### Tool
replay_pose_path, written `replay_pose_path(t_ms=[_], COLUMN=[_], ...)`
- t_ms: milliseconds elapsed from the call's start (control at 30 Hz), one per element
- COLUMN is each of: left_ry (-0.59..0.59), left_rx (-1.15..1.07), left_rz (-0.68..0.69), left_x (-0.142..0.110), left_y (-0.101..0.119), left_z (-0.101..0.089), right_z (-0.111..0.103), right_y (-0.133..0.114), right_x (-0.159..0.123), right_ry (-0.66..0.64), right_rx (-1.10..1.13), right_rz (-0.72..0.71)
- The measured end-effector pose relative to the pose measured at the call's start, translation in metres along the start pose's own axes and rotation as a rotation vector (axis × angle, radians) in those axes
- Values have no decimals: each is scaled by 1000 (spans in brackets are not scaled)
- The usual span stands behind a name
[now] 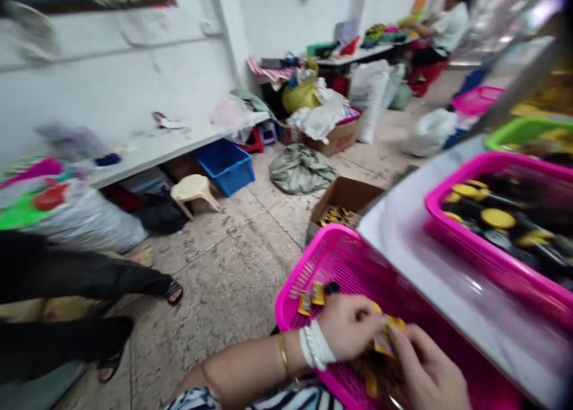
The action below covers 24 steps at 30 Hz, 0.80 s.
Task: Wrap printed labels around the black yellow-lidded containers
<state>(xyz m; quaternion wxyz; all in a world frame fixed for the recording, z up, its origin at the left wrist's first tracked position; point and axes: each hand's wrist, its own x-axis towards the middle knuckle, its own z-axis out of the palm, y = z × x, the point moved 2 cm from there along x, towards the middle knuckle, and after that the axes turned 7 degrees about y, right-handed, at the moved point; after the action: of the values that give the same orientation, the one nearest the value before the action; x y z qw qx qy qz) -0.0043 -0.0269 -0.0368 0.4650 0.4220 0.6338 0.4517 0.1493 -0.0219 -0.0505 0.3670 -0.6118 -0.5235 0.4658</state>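
Both my hands are low in the head view, inside a pink mesh basket [313, 267] on my lap. My left hand [351, 326], with white and gold bracelets at the wrist, pinches a small yellow packet [385, 338]. My right hand [427, 371] closes on the same packet from the right. A few small yellow-and-black pieces [316, 293] lie loose at the basket's far corner. The picture is blurred by motion.
A second pink basket [470, 249] of black and yellow round parts stands on the white table [403, 243] at right. A cardboard box [342, 204] sits on the floor ahead. Another person's legs [89, 284] stretch in from the left. A seated person [445, 28] works far back.
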Motion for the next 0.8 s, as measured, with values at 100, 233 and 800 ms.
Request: replay_pose_path(t_ms=[100,233,800], left_ry=[71,87,43], left_rx=[-116,-199,-180], left_rz=[-26,-11,-38], left_x=[3,1,0], left_y=[10,18,18], left_z=[-12,-17,-3], right_z=[-1,-8,-4], right_y=[-16,-26,-20], right_x=[6,15,8], right_ry=[51,150,110], right_rx=[-28,6,-88], right_rz=[-110,-165,-473])
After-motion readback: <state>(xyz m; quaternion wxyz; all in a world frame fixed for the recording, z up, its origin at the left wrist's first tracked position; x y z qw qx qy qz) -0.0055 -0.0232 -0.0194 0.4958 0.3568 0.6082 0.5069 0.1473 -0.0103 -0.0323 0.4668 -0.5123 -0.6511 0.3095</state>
